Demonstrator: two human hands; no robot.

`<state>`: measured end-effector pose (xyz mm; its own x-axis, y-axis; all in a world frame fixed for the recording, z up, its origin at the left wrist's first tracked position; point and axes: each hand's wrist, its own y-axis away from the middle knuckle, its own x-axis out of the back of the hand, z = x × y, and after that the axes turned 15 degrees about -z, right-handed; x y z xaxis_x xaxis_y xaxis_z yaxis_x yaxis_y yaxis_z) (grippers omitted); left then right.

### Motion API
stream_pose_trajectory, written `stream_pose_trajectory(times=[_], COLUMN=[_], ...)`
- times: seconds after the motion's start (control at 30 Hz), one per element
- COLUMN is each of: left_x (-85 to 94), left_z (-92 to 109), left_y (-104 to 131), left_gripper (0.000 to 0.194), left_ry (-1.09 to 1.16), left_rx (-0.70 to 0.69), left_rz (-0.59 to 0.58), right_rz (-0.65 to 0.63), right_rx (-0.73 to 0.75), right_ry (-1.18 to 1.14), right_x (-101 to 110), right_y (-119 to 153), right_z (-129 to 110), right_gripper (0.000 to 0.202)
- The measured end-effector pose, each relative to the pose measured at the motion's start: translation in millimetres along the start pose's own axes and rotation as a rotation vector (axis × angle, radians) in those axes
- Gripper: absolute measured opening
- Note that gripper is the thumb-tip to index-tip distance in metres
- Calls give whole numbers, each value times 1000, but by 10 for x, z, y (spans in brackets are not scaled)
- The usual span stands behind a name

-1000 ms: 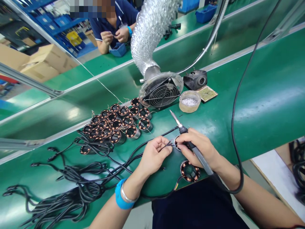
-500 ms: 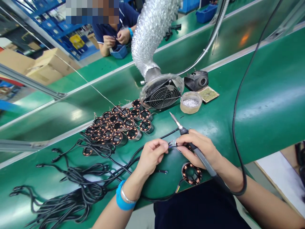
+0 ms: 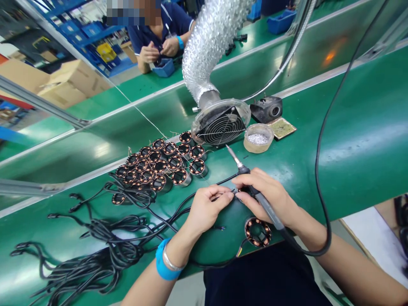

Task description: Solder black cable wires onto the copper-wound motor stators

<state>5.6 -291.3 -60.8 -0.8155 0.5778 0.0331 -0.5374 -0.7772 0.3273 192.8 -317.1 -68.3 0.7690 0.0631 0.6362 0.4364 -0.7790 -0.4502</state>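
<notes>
Your left fingers (image 3: 224, 201) pinch thin wires (image 3: 234, 191); your right fingers (image 3: 247, 180) grip a soldering iron (image 3: 269, 210); one near coil ring (image 3: 250, 239) looks cabled; far-left rings (image 3: 159, 166) look uncabled.

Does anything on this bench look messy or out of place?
Nothing looks clearly damaged. The black cables at left lie in an overlapping heap, unlike the closely grouped copper-wound rings beyond them. One ring sits apart from that group, by the front edge of the bench, and a small dark scrap lies loose near the round tub.
</notes>
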Motion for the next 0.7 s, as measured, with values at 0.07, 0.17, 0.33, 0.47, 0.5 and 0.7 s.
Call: stream_pose_trajectory(times=[0.07,0.17,0.33,0.47,0.5,0.7], left_x=[3,-7,-27,-3,3,-19], left_z=[-6,-4,16,1,-7,-47], left_y=[9,17,18,34,40,73], left_gripper=[19,19,18,20,21,17], left_ry=[-34,-70,-151,-152,-138,-266], left_rx=[-17,-19,-47,-54,-46,-86], left_rz=[-4,-13,-11,-4,-12,47], right_rz=[-47,-77,-90,-119,-121,-163], right_rx=[11,20,16,-1,-9,-36], right_ry=[-8,-9,-27,-57,-56,-59], right_x=[27,37,24,28,32,79], right_y=[-22,-27,-16,-15,-17,-60], right_z=[-2,10,38,43,40,-4], right_gripper=[26,28,30,29,28,25])
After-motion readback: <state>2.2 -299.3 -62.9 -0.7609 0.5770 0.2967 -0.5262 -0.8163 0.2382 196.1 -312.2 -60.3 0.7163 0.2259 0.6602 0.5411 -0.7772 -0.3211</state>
